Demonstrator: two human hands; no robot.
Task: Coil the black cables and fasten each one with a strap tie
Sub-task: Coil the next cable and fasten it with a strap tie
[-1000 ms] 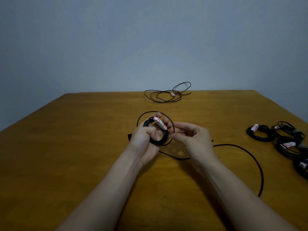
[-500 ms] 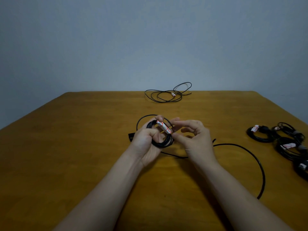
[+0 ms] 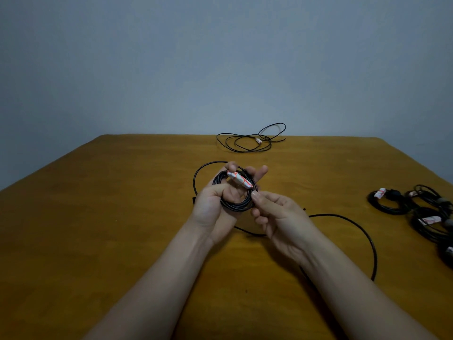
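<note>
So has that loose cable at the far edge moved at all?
No. The loose cable lies in the same tangle at the same spot on the table's far edge.

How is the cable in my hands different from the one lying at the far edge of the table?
The held cable is mostly wound into a small tight coil; the far cable sprawls in wide loose loops. The left hand grips the held cable above the table; the far cable lies on it, untouched. Both are thin, black and carry a white-and-red strap tie.
</note>
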